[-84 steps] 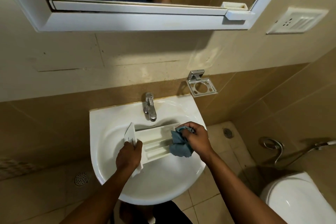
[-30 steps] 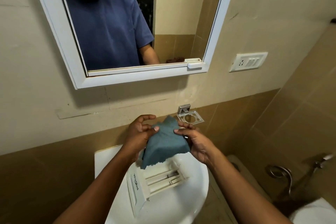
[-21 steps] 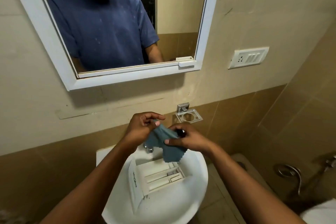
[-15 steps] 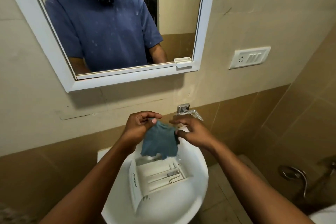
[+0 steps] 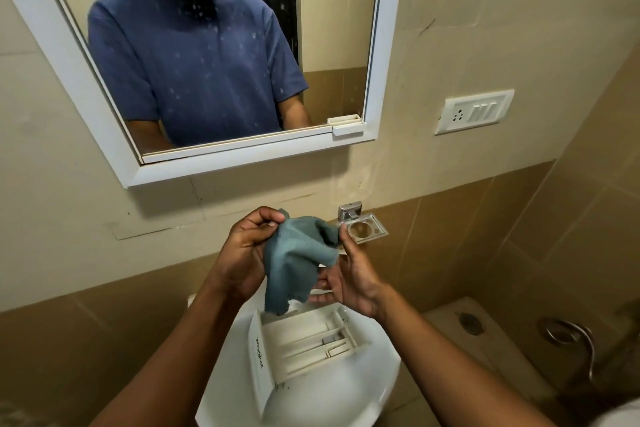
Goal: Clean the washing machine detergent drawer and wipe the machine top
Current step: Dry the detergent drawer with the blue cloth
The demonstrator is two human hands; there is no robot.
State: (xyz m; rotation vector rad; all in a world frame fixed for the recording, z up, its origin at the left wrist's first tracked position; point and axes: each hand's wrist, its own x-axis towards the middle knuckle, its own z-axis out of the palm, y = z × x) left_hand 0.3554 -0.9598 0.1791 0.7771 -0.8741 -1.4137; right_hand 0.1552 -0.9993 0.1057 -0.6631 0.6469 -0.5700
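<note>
Both hands are raised above the sink (image 5: 332,402), close together, with a blue-green cloth (image 5: 298,263) held between them. The left hand (image 5: 247,250) pinches the cloth's upper left corner between thumb and curled fingertips. The right hand (image 5: 351,276) holds the upper right edge with its topmost digit. The digit opposing it is hidden behind the fabric, and the lower fingers lie straight and spread, partly covered by the hanging cloth. The cloth's ragged lower hem hangs just above the far left corner of the detergent drawer (image 5: 304,340); contact cannot be determined. The drawer lies unheld in the sink bowl, compartments up and its front panel to the left. The lettering on that panel is too small to read with confidence. Both forearms cover the sink's sides, and its near rim is cut off at the frame's bottom edge. On the wall are a metal soap holder (image 5: 363,229), touching the right fingertip in this view, a switch plate (image 5: 474,111), and a white-framed mirror (image 5: 242,163) whose top is cropped. The mirror reflects a person in a blue shirt. A white shape at the lower right corner is too cropped to identify.
</note>
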